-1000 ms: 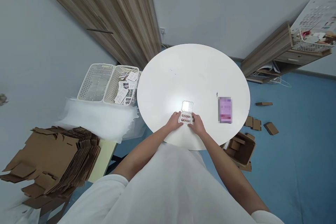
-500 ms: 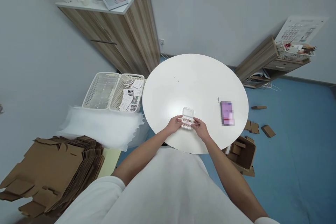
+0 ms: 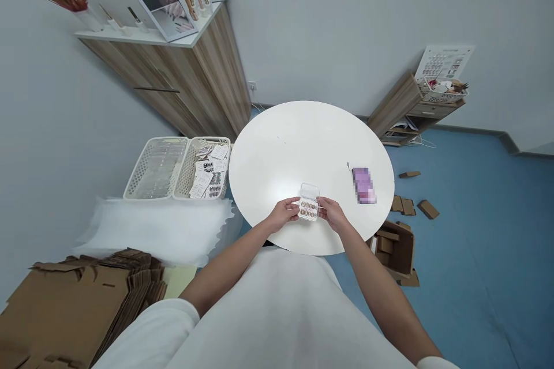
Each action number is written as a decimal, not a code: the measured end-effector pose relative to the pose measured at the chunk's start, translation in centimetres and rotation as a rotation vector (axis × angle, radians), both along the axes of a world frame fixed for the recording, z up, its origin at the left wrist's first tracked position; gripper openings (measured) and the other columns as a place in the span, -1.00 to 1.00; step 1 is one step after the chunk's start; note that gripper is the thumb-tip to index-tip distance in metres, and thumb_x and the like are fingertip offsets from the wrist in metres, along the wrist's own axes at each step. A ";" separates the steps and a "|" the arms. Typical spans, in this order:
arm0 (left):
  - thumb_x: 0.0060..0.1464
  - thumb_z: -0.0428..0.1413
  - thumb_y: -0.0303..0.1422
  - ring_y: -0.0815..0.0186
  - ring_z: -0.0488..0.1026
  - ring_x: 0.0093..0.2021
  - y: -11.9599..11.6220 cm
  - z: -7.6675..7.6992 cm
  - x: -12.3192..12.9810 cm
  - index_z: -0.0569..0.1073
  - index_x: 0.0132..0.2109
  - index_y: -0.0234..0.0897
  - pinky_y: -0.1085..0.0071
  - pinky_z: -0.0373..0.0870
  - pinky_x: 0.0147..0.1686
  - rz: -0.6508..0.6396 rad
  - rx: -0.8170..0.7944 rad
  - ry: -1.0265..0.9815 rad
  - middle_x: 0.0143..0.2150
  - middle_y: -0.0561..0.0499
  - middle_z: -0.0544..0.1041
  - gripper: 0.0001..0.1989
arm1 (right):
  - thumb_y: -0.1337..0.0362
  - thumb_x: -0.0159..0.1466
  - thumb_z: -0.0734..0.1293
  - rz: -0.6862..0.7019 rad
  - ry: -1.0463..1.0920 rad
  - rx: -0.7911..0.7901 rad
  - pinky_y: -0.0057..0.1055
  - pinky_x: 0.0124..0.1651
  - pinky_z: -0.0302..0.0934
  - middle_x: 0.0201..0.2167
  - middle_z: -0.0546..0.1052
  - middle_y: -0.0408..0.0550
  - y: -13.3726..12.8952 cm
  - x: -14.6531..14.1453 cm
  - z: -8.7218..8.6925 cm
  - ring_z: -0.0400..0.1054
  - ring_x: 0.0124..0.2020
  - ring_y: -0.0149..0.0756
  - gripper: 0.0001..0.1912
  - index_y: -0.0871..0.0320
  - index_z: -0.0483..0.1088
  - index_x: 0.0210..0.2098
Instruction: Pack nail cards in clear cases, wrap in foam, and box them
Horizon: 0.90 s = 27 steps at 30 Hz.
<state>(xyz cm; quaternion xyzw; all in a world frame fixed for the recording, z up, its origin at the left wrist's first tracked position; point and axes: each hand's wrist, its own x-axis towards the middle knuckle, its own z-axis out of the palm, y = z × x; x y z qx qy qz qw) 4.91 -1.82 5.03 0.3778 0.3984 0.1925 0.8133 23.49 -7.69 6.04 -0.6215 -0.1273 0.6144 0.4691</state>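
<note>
Cardboard stack (image 3: pixel 69 311) and white baskets (image 3: pixel 183 174) lay left of the left hand (image 3: pixel 282 214), which gripped the open clear case (image 3: pixel 308 209) between both hands; right hand (image 3: pixel 332 213) gripped its other side. Beyond, rightward: purple item (image 3: pixel 362 184) (blurred), carton (image 3: pixel 407 249).

- Seemingly a small packing workroom with a display corner
- Stacked flat brown cardboard (image 3: pixel 69 311) near translucent white sheets (image 3: pixel 151 228)
- White perforated plastic basket (image 3: pixel 186 172) of printed cards
- White-framed hand photograph (image 3: pixel 160 3) on a wood-grain cabinet (image 3: pixel 173 78)
</note>
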 end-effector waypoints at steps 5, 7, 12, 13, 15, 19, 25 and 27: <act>-0.15 0.23 -0.41 0.41 0.42 -0.36 0.1 0.6 0.0 0.33 0.03 -0.27 0.37 0.38 -0.27 -0.009 -0.091 -0.028 -0.28 -0.07 0.47 -0.48 | 0.23 0.02 0.33 -0.019 0.026 0.053 -0.39 -0.35 0.30 -0.33 0.50 -0.09 0.2 0.2 0.6 0.41 -0.41 -0.36 -0.69 0.07 0.26 -0.23; -0.15 0.22 -0.43 0.40 0.43 -0.34 0.0 0.7 0.1 0.33 0.02 -0.28 0.38 0.38 -0.27 0.012 -0.123 -0.038 -0.28 -0.07 0.48 -0.48 | 0.21 0.01 0.33 0.013 0.030 0.080 -0.37 -0.35 0.30 -0.32 0.50 -0.10 0.1 0.3 0.9 0.41 -0.40 -0.35 -0.68 0.05 0.24 -0.24; -0.12 0.21 -0.44 0.41 0.44 -0.31 -0.3 0.8 0.7 0.34 0.00 -0.31 0.41 0.40 -0.25 0.074 -0.169 -0.025 -0.26 -0.08 0.49 -0.53 | 0.18 0.00 0.31 0.062 0.014 0.121 -0.32 -0.33 0.31 -0.27 0.49 -0.07 0.1 0.6 1.1 0.42 -0.35 -0.30 -0.76 0.08 0.27 -0.34; -0.12 0.20 -0.44 0.40 0.44 -0.30 -0.4 0.9 0.8 0.34 0.00 -0.32 0.41 0.40 -0.24 0.078 -0.173 -0.021 -0.26 -0.09 0.49 -0.53 | 0.18 0.00 0.30 0.067 -0.002 0.123 -0.33 -0.32 0.31 -0.27 0.49 -0.05 0.1 0.6 1.0 0.42 -0.33 -0.29 -0.78 0.09 0.28 -0.36; -0.11 0.20 -0.45 0.39 0.44 -0.29 -0.4 1.0 1.0 0.34 -0.01 -0.33 0.41 0.40 -0.24 0.087 -0.178 -0.021 -0.24 -0.11 0.49 -0.54 | 0.18 0.01 0.28 0.074 -0.032 0.128 -0.34 -0.30 0.31 -0.24 0.48 -0.03 0.0 0.7 0.9 0.41 -0.28 -0.28 -0.81 0.12 0.31 -0.38; -0.10 0.18 -0.47 0.42 0.44 -0.33 -0.3 1.0 1.3 0.35 -0.01 -0.32 0.41 0.41 -0.22 0.102 -0.192 -0.053 -0.24 -0.10 0.49 -0.56 | 0.12 0.03 0.25 0.072 -0.032 0.160 -0.35 -0.25 0.29 -0.18 0.46 -0.01 -0.2 0.7 0.8 0.38 -0.24 -0.28 -0.74 0.14 0.36 -0.34; -0.05 0.14 -0.37 0.40 0.45 -0.32 -0.4 0.7 1.6 0.31 0.00 -0.30 0.38 0.41 -0.23 0.091 -0.202 -0.061 -0.18 -0.10 0.46 -0.58 | 0.16 -0.12 0.40 0.047 -0.056 0.188 -0.39 -0.27 0.25 -0.17 0.44 -0.02 -0.4 0.9 0.4 0.36 -0.25 -0.31 -0.61 0.15 0.35 -0.29; -0.06 0.16 -0.32 0.37 0.46 -0.32 -0.7 0.6 1.8 0.30 0.00 -0.31 0.36 0.42 -0.23 0.077 -0.167 -0.018 -0.19 -0.12 0.47 -0.55 | 0.16 -0.13 0.41 0.031 -0.082 0.192 -0.40 -0.27 0.25 -0.14 0.43 0.00 -0.4 1.0 0.3 0.35 -0.23 -0.30 -0.56 0.14 0.34 -0.26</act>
